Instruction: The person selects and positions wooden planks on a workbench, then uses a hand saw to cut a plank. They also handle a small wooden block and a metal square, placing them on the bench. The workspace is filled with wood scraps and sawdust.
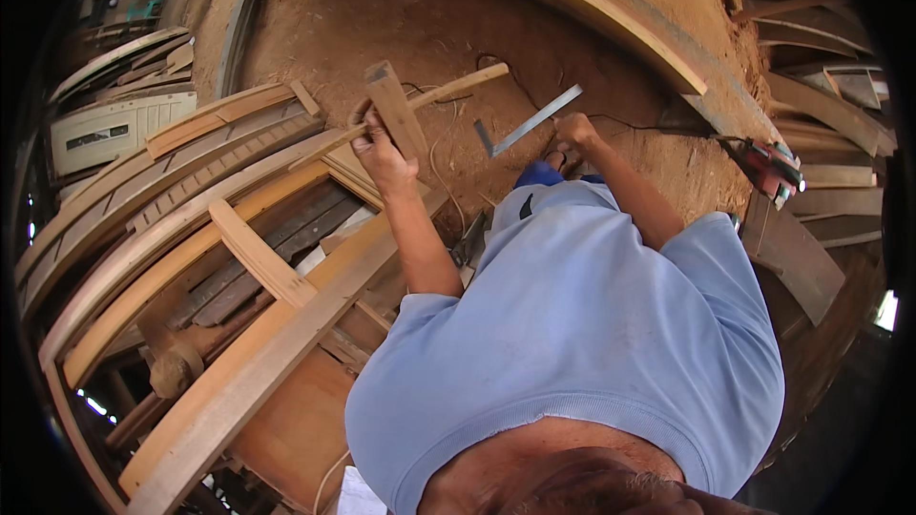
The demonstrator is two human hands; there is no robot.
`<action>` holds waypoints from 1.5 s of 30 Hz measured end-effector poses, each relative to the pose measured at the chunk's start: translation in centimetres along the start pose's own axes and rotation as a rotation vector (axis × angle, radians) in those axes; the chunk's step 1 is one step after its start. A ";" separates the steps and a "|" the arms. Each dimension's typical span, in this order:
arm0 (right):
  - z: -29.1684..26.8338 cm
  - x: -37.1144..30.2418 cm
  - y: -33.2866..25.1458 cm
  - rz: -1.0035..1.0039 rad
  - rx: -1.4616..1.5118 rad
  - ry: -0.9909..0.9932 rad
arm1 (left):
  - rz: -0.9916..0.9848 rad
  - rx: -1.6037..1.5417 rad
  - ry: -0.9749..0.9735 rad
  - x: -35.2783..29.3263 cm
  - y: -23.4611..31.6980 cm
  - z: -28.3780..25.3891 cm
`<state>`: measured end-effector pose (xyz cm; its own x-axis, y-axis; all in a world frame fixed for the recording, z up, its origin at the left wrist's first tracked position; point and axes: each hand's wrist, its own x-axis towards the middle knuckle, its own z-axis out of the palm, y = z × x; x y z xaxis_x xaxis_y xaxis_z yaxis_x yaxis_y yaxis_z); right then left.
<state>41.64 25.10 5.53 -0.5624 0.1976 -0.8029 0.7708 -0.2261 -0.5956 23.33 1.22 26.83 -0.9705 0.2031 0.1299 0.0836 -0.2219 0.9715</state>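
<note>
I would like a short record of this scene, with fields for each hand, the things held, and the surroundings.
Left hand: closed around a short wooden piece, held up
Right hand: grips a metal square at one end
Nearby wood: long thin stick beside the left hand
Left side: stacked wooden planks
Ground: sawdust-covered floor
Right side: red power tool

matt wooden strip [401, 119], metal square [528, 121]
</note>
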 end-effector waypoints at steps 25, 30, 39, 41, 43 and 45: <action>-12.1 -15.5 -17.3 -0.866 0.459 -0.576 | -0.318 -0.287 -0.780 2.4 0.6 18.4; -9.9 -12.0 -24.7 -0.979 0.020 -0.561 | -0.410 -0.169 -0.844 9.4 1.8 18.0; 1.3 -1.6 -36.9 -0.770 0.273 -0.575 | -0.262 -0.193 -0.542 24.2 -0.5 8.0; 4.1 0.7 -38.9 -0.726 0.403 -0.559 | -0.159 0.003 -0.575 26.4 0.0 5.7; 6.6 3.8 -39.9 -0.672 0.560 -0.590 | -0.121 0.084 -0.573 28.4 0.0 4.1; 8.4 6.3 -41.0 -0.669 0.598 -0.716 | -0.030 0.008 -0.556 29.4 0.3 3.4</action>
<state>3.99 27.65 24.72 -0.9947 -0.0953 -0.0377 0.0959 -0.7352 -0.6710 -4.46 10.40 31.61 -0.7073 0.6821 0.1856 0.0616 -0.2021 0.9774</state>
